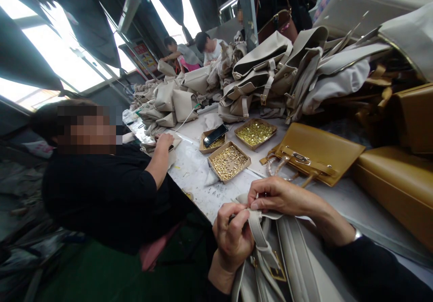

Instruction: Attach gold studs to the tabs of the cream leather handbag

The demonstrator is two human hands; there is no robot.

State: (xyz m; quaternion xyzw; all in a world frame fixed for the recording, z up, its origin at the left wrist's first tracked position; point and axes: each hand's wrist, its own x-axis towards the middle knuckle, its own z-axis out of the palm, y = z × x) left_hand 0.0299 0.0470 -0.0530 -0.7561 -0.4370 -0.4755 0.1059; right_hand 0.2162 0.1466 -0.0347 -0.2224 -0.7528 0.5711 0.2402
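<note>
Background poster (pixel 144 55), far left, is too blurry to be read; surface (pixel 189 167)'s kinda cluttered with a stud tray (pixel 237 171); beige bag (pixel 299 257) is pinched by left hand (pixel 233 234) and right hand (pixel 282 196).

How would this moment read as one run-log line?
left hand: pinching beige bag | right hand: pinching same bag | beige bag: gold buckle showing | tray: small gold pieces, on table

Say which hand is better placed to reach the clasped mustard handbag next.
Likely the right hand: it is nearer the mustard handbag; the left hand is farther off. Both hold the beige bag.
</note>
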